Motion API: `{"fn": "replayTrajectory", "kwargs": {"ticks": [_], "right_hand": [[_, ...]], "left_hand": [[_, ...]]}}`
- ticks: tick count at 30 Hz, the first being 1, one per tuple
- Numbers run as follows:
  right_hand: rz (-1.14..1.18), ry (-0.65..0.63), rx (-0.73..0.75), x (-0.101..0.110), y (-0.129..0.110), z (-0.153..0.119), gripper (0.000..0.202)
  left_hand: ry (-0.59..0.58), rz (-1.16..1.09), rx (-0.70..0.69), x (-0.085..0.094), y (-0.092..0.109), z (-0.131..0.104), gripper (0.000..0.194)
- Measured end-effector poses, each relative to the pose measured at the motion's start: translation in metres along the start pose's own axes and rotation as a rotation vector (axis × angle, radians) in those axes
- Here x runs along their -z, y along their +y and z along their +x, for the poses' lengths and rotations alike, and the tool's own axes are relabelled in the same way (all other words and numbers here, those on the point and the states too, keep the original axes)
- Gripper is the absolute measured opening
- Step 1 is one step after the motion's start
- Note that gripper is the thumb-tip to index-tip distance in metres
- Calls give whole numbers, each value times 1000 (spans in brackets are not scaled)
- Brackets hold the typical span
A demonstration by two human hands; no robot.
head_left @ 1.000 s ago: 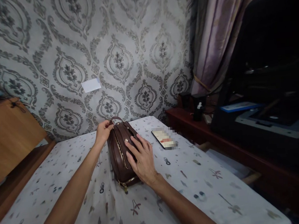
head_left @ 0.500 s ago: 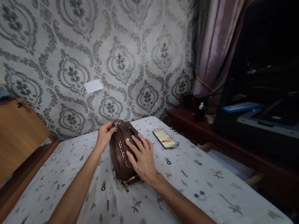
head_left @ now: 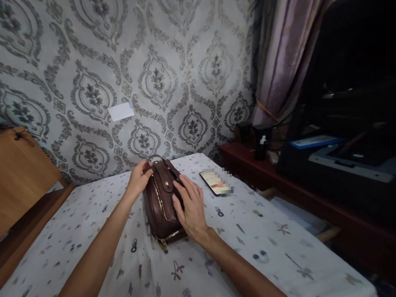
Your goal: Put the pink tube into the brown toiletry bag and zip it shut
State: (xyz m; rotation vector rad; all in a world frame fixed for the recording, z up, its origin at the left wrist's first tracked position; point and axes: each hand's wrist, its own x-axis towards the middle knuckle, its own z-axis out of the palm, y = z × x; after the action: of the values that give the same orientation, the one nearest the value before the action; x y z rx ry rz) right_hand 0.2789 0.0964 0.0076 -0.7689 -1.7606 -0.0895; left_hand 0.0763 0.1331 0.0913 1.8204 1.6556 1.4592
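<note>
Item, one brown bag (head_left: pixel 164 199): placed lengthwise on the bed (head_left: pixel 122 282), between the two hands, carry strap (head_left: pixel 155 156) at the far end. I judged it set this way so that its long gold zipper (head_left: pixel 158 195) faced up and leftward, within reach of both arms.

Item, left hand (head_left: pixel 140 178): at the bag's far left edge, fingers drawn narrow beside the zipper's far end. I could not tell whether a pull or only leather was between the fingertips. The place suggested a fine grip rather than a carrying one.

Item, right hand (head_left: pixel 192 208): laid over the bag's right flank, fingers long and parted, grasping nothing. I read this as bracing, since the soft bed offered little to stop the bag from sliding.

Item, one stud tab (head_left: pixel 167 184): on the bag's upper face, just left of the right fingertips, uncovered.

Item, one zipper pull (head_left: pixel 164 246): hanging at the bag's near end, untouched.

Item, one phone (head_left: pixel 213 184): screen up, right of the bag and apart from it, partly pixelated; apparently laid where neither arm crossed it.
</note>
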Motion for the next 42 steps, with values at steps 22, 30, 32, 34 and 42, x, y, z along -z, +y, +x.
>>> {"fn": "replayTrajectory", "kwargs": {"ticks": [22,30,32,34,42], "right_hand": [[132,-17,-91,-8,6,-4,43],[125,-64,-128,-6,4,-2,43],[123,-75,-128,-6,4,-1,44],[115,-83,-125,-6,4,-1,44],[109,-104,-115,-4,5,-1,48]], "left_hand": [[-290,873,-347,-24,50,30,21],[-295,719,-333,-23,44,32,21],[-310,704,-363,-23,47,28,21],[-334,674,-379,-22,50,25,22],[-356,570,-368,-22,53,18,20]]}}
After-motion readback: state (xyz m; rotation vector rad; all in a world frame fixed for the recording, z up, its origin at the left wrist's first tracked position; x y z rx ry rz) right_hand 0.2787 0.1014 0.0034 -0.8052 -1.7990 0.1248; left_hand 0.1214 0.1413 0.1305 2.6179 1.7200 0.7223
